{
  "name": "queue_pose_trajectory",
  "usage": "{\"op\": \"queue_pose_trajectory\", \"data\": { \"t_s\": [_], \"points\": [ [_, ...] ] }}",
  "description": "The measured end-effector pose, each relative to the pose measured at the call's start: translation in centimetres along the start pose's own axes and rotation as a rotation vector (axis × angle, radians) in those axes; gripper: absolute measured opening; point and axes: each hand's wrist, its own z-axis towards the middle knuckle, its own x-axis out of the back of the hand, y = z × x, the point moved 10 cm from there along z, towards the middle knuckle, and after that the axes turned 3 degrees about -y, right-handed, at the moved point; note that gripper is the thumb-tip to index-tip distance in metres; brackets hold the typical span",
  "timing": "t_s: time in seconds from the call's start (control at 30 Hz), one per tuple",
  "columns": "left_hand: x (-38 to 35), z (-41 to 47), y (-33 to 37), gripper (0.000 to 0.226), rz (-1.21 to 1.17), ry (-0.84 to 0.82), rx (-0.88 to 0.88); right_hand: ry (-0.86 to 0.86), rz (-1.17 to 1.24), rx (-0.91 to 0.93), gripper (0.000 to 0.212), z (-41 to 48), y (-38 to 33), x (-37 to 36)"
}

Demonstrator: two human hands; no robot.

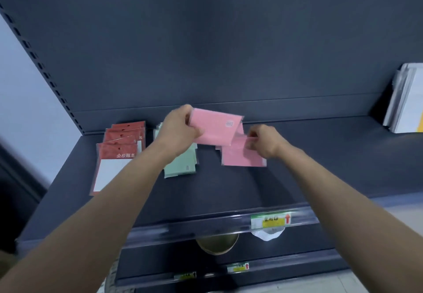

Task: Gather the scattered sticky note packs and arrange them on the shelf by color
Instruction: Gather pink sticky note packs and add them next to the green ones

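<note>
My left hand (180,125) grips a small bundle of pink sticky note packs (216,126), held up above the dark grey shelf (320,166). Just below and to the right, my right hand (263,140) pinches the upper edge of another pink pack (240,157) that lies on the shelf with more pink packs under it. A pile of pale green packs (183,164) lies left of the pink ones, partly hidden by my left forearm. Further left lies an overlapping row of red packs (119,153) with white windows.
White paper goods (405,102) lean against the back panel at the far right of the shelf. A clear price rail with a green-yellow label (270,220) runs along the shelf's front edge. A lower shelf below holds a round brownish object (217,244).
</note>
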Motion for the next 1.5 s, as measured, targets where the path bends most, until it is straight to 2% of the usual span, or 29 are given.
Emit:
{"op": "queue_pose_trajectory", "data": {
  "t_s": [0.1, 0.3, 0.47, 0.57, 0.63, 0.67, 0.77, 0.87, 1.1, 1.2, 1.4, 1.5],
  "points": [
    [-1.1, 1.2, -2.0, 0.025, 0.014, -0.03, 0.054, -0.074, -0.006, 0.01, 0.013, 2.2, 0.8, -1.4],
    [-3.9, 2.4, -4.8, 0.022, 0.025, -0.055, 0.168, -0.124, -0.026, 0.064, 0.009, 5.7, 1.1, -2.0],
    [-6.3, 3.2, -6.1, 0.019, 0.046, -0.067, 0.245, -0.065, -0.055, 0.159, 0.004, 8.0, 0.3, -1.5],
    [-7.6, 3.7, -6.6, 0.023, 0.055, -0.061, 0.276, -0.069, -0.053, 0.201, 0.01, 8.8, 0.3, -1.3],
    [-8.3, 4.0, -6.9, 0.018, 0.063, -0.054, 0.3, -0.085, -0.048, 0.216, 0.007, 9.0, 0.6, -1.1],
    [-8.6, 4.3, -7.0, 0.018, 0.078, -0.047, 0.307, -0.08, -0.047, 0.222, 0.013, 9.1, 0.8, -0.8],
    [-9.7, 4.9, -7.2, 0.034, 0.113, -0.037, 0.329, 0.006, -0.104, 0.243, 0.028, 9.1, 1.2, 1.0],
    [-10.8, 5.2, -7.6, 0.036, 0.162, -0.041, 0.363, 0.111, -0.14, 0.268, 0.036, 8.8, 1.1, 3.4],
    [-11.4, 5.4, -6.8, 0.055, 0.368, -0.056, 0.346, 0.098, -0.09, 0.388, 0.03, 7.2, -3.3, 6.1],
    [-9.4, 4.9, -5.3, 0.064, 0.465, 0.01, 0.3, 0.104, -0.126, 0.514, 0.026, 6.0, -6.9, 6.3],
    [2.1, 0.9, 0.6, 0.031, 0.678, 0.32, 0.123, 0.164, -0.263, 0.766, 0.029, 1.7, -16.8, 6.7],
    [9.1, -3.8, 3.0, 0.029, 0.777, 0.475, 0.099, 0.199, -0.298, 0.919, 0.028, -2.1, -23.5, 6.6]
  ]
}}
